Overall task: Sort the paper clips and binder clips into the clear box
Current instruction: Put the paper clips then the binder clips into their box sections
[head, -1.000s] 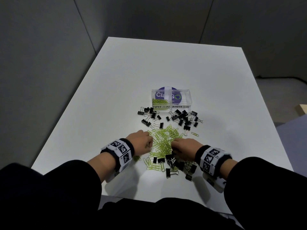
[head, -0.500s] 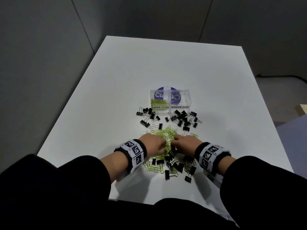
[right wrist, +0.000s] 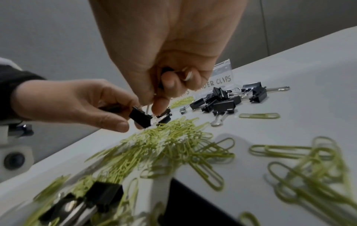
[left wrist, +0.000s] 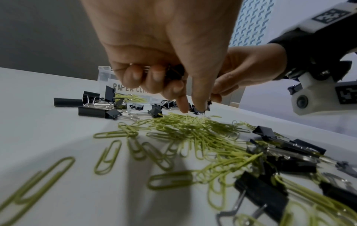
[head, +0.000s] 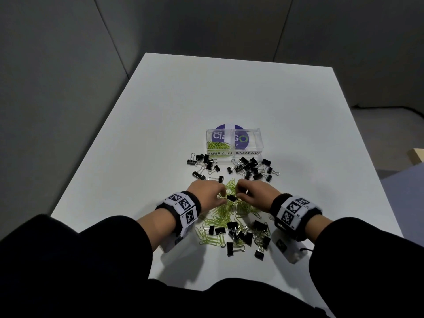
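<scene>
Centrally, above the pile of green paper clips (head: 226, 211), a black binder clip (head: 231, 198) is pinched by the left hand (head: 206, 191), while more binder clips are clasped in the curled fingers of the right hand (head: 257, 192). Farther back on the table (head: 160, 111), the clear box (head: 234, 142) is seen with paper clips in its left compartment; loose binder clips are scattered just near of it.

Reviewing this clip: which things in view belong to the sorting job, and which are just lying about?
Job:
- green paper clips
- black binder clips
- clear box
- left hand
- right hand

Lying about:
- white table
- wristbands
</scene>
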The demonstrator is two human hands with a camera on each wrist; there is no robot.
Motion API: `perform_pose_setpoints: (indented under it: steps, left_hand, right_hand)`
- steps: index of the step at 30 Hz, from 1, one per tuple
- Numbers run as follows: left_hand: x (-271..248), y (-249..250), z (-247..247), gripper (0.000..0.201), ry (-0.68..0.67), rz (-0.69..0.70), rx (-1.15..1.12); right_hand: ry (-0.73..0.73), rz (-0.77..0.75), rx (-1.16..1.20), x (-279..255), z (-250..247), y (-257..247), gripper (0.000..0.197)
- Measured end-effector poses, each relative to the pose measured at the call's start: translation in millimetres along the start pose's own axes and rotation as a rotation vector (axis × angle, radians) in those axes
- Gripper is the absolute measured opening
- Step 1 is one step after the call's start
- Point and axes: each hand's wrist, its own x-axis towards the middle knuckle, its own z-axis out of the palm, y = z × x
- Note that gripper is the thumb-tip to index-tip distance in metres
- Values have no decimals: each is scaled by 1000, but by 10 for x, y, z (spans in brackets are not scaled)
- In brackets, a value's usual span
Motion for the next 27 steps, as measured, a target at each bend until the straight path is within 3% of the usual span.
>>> perform_pose_setpoints:
  steps: [3,6,8,14,16,18,20,23,27]
  left_hand:
    - [-17,-17,-7,27,-48,-1,11]
    - [-103,-5,23,30,-155,82,-14]
    - [-180,9,77,32,-207,139,3]
    - [-298,-27,193,40,-270,213,149]
    - [-318,-58,212,37,-256,211,150]
    - [-330,-79,236,36,-229,218,160]
    - [-340,-64,245,37,-204,231,188]
    - [-352,-43,261,37,-191,261,253]
    - [-376,-54,284,32,-177,298,325]
  right_hand:
    - [47,-5,127,-24,-77,38,6]
    - [96,49,256,-66,-120,115,27]
    - [94,86,313,-108,-133,131,29]
    - [-141,109,13,-213,58,70,7]
    - [-217,90,-11,-248,128,13,18]
    - [-287,30,-54,-273,168,-60,38]
    - [-294,-100,-216,-291,199,-116,46]
    - [-257,-330,-472,-282,270,-159,46]
    - [-282,-398,-583,-242,301,-197,41]
